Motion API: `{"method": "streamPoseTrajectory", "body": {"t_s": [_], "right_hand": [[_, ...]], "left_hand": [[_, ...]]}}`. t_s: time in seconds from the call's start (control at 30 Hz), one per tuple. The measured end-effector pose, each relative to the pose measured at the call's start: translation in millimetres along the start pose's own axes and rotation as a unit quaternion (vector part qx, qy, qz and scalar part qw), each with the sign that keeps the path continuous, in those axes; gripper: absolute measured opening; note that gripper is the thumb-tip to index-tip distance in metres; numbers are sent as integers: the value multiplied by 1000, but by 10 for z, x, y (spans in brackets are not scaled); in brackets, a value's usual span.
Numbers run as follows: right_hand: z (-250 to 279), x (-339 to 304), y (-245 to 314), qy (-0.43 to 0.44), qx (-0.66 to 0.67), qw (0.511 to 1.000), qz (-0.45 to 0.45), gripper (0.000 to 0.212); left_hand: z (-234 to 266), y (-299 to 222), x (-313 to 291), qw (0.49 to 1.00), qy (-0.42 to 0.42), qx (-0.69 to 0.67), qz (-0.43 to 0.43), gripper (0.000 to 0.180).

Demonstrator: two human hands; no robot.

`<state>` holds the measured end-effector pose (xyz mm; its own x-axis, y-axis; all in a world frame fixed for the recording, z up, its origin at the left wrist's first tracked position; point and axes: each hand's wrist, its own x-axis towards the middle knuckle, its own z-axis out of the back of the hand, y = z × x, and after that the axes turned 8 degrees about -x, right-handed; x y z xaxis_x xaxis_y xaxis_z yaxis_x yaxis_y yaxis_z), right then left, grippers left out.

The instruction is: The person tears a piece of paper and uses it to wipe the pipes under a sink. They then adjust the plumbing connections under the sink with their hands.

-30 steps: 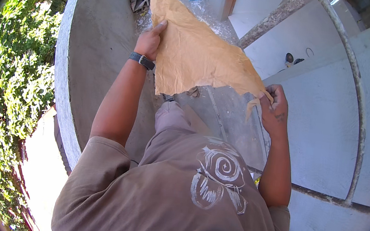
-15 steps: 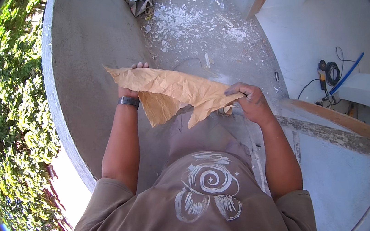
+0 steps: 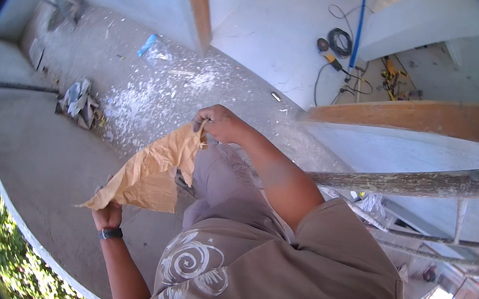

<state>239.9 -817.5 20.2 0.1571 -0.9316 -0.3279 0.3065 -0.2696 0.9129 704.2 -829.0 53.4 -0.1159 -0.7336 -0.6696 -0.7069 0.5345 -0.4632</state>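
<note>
A crumpled tan paper sheet (image 3: 144, 171) with ragged edges hangs between my two hands. My left hand (image 3: 108, 212), below a dark wristwatch (image 3: 111, 233), grips its lower left end; the sheet covers part of the fingers. At the upper right corner, my right hand (image 3: 221, 124) pinches the sheet between thumb and fingers, and those fingers look dusty. The sheet slants up from left to right, and a flap droops in its middle, in front of my legs (image 3: 224, 177).
White flakes (image 3: 157, 91) litter the grey floor beside a bundle of rags (image 3: 81, 103). A corded power tool (image 3: 333, 61), coiled cable (image 3: 340, 42) and blue tube (image 3: 359, 29) lie at the upper right. A rough wooden pole (image 3: 415, 182) runs along my right; a low wall curves round my left.
My view and body have turned to the right. The sheet, level before, now slants, with my right hand higher than my left. Both hands keep their hold.
</note>
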Motion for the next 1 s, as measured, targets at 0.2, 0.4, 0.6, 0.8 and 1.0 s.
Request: {"method": "streamPoseTrajectory", "body": {"t_s": [0.2,0.4,0.6,0.8,1.0], "right_hand": [[1207,620,-673,-59,-1,995,-79,23],[2181,248,-1807,-170,264,922,-228,18],[2648,-534,-2223,-277,353,858,-250,11],[3059,-895,-2184,-398,435,787,-180,18],[3683,-1453,-1852,-426,367,794,-230,34]], "left_hand": [[-925,113,1128,980,99,139,102,9],[-2455,1010,2309,941,149,217,212,11],[-4000,1955,2737,916,262,165,255,34],[-5366,2709,3244,872,226,301,314,26],[-6422,3446,3636,701,327,577,263,10]]}}
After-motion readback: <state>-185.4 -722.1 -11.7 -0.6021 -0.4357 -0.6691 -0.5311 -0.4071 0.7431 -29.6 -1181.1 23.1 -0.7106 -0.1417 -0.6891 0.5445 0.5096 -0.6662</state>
